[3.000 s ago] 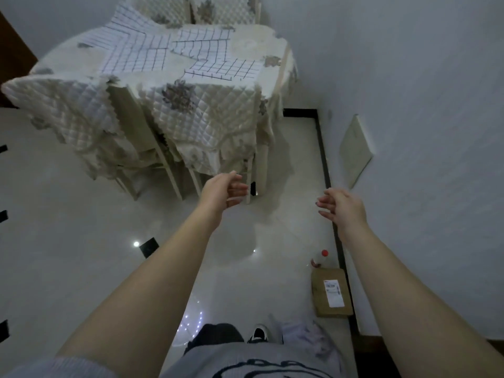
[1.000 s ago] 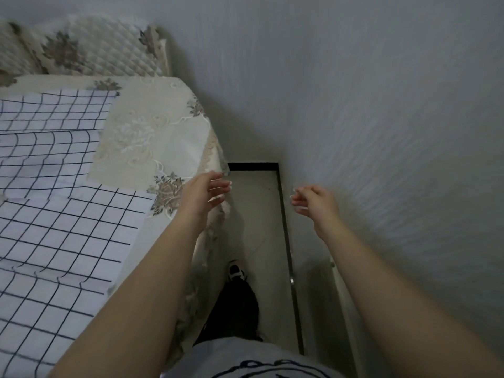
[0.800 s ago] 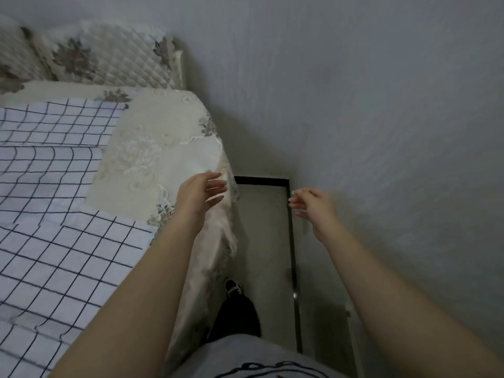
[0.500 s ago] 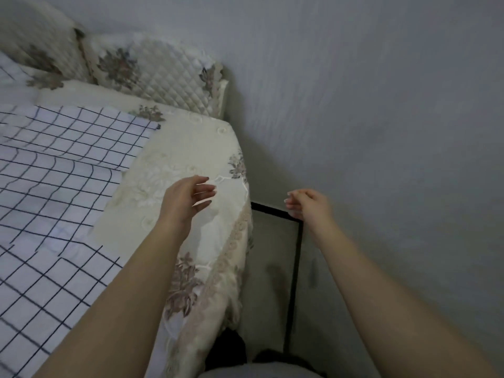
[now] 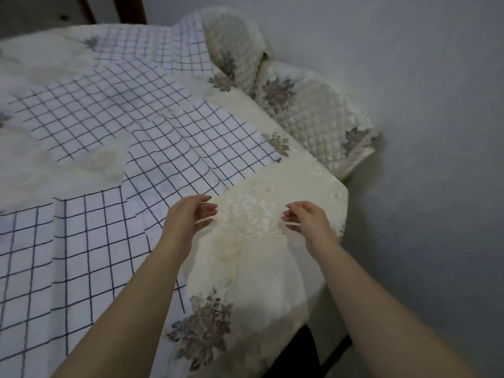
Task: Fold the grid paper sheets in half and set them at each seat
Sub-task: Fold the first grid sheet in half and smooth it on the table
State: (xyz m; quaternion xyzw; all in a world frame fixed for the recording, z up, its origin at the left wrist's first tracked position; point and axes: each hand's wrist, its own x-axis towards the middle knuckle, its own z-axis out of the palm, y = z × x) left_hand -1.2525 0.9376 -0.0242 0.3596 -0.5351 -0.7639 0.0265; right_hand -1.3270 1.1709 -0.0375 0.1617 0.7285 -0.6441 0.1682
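Several white sheets of grid paper lie flat and overlapping on the table's cream floral cloth. The nearest sheet fills the lower left. Another sheet lies angled in the middle, and one more sits behind it. My left hand hovers at the near sheet's right edge, fingers loosely curled, holding nothing. Over the bare cloth near the table's corner, my right hand is also empty with relaxed fingers.
Two chairs with quilted cream covers stand pushed against the table's far right side. A grey wall runs close along the right, leaving a narrow gap by the table's corner. Dark wooden furniture shows at the top left.
I have walked up to the table and turned left toward it. Both hands, earlier out over the floor gap by the wall, are now above the tabletop.
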